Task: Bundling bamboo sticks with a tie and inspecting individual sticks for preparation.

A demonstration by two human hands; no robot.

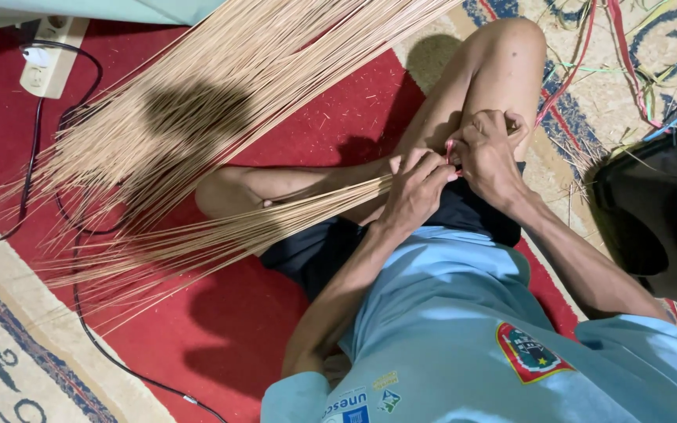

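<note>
I sit on the floor with my bare knee (503,70) raised. A long bundle of thin tan sticks (197,133) fans out to the left over a red carpet (221,329). My left hand (415,192) is closed around the gathered end of the bundle, just in front of my lap. My right hand (491,157) touches it from the right and pinches a thin pink strip (450,149) at the bundle's end. Where the strip runs beyond the fingers is hidden.
A white power strip (48,55) and black cables (80,313) lie at the left. Loose coloured plastic strips (636,55) are scattered on a patterned mat (667,31) at the top right. A dark rounded object (652,219) sits at the right edge.
</note>
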